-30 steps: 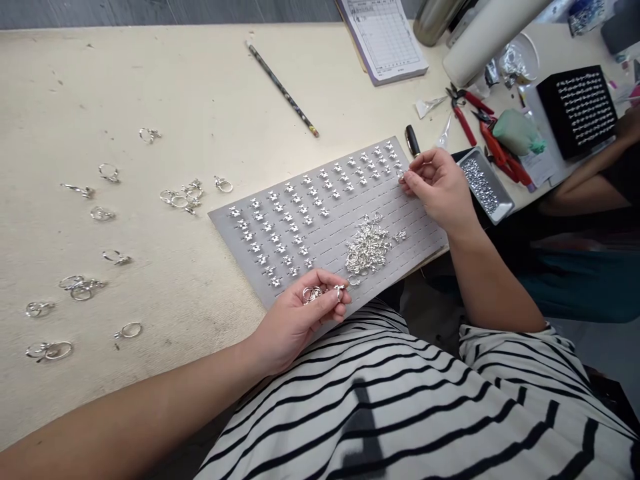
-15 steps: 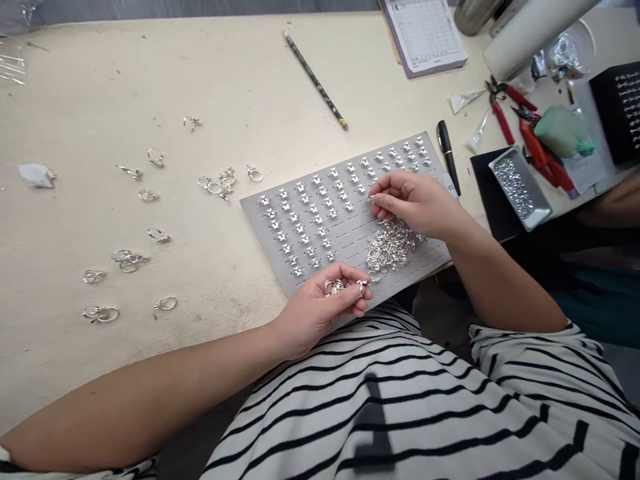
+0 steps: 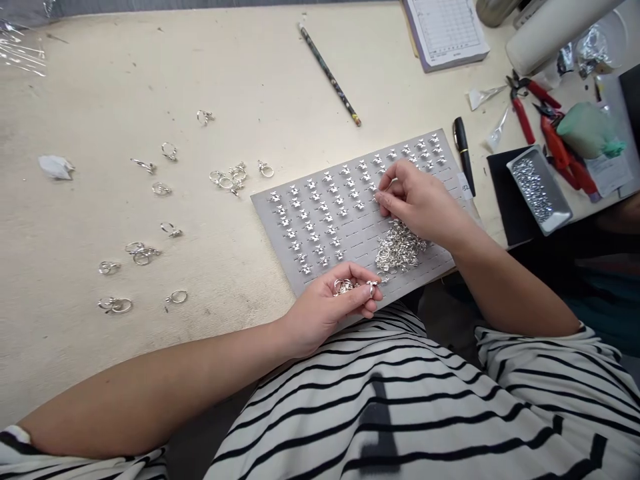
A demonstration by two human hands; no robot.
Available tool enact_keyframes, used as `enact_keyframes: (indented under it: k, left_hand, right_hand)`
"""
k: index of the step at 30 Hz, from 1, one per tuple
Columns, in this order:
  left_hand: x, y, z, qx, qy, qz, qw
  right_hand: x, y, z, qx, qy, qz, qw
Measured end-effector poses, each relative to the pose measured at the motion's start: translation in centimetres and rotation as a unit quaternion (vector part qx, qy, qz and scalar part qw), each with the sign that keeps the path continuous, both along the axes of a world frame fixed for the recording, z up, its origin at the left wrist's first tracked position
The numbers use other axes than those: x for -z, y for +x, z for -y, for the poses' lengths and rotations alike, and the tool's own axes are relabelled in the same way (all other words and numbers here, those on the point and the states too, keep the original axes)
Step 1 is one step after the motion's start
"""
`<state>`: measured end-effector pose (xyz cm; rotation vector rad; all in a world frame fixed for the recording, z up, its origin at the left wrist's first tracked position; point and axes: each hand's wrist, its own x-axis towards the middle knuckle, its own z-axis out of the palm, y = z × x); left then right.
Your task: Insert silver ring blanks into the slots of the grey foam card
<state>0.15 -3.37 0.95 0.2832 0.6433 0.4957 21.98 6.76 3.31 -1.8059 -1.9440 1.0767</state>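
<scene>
My left hand [image 3: 340, 303] is closed around several silver rings [image 3: 344, 287], with one ring [image 3: 372, 288] pinched between thumb and fingertips. It hovers at the near edge of a grey slotted display board [image 3: 357, 250]. Rows of silver rings [image 3: 314, 223] stand upright in the board's slots, mostly on its left and far parts. My right hand [image 3: 413, 200] is pinched over a slot in the board's middle, beside the seated rings; a ring at its fingertips is largely hidden. Below that hand, a heap of loose silver rings [image 3: 400, 248] lies on the board.
Loose rings [image 3: 143, 253] lie scattered on the table at left, near a small white packet [image 3: 55, 167]. Beyond the board are a pencil [image 3: 330, 75] and a notepad [image 3: 450, 33]. To the right lie a black pen [image 3: 463, 155], red-handled pliers [image 3: 523, 117] and a tray of small silver pieces [image 3: 537, 190].
The view has shifted slightly, so the table things appear farther right. My right hand stays at nearly the same slot, its fingers slightly rearranged. My left hand keeps its rings.
</scene>
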Motion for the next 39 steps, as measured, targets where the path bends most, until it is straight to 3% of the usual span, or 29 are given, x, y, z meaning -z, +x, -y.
enact_keyframes:
  k: [9,18,23,33,39]
  left_hand:
    - [0.2,0.0,0.0,0.0,-0.009,0.004,1.0]
    - [-0.1,-0.1,-0.1,-0.006,-0.007,0.006,1.0]
    - [-0.2,-0.1,0.0,-0.006,-0.008,0.007,1.0]
    - [-0.1,0.0,-0.1,0.007,-0.012,-0.021,1.0]
    - [-0.2,0.0,-0.1,0.009,-0.008,-0.018,1.0]
  right_hand:
    - [-1.9,3.3,2.5,0.071,0.126,0.047,0.988]
    - [-1.2,4.6,4.8,0.014,0.127,0.141,0.982]
    - [-1.1,4.1,4.1,-0.021,0.133,0.159,0.978]
    - [-1.4,2.0,0.2,-0.098,0.128,0.153,0.975]
    - [-1.6,1.6,-0.1,-0.067,0.136,0.165,0.975]
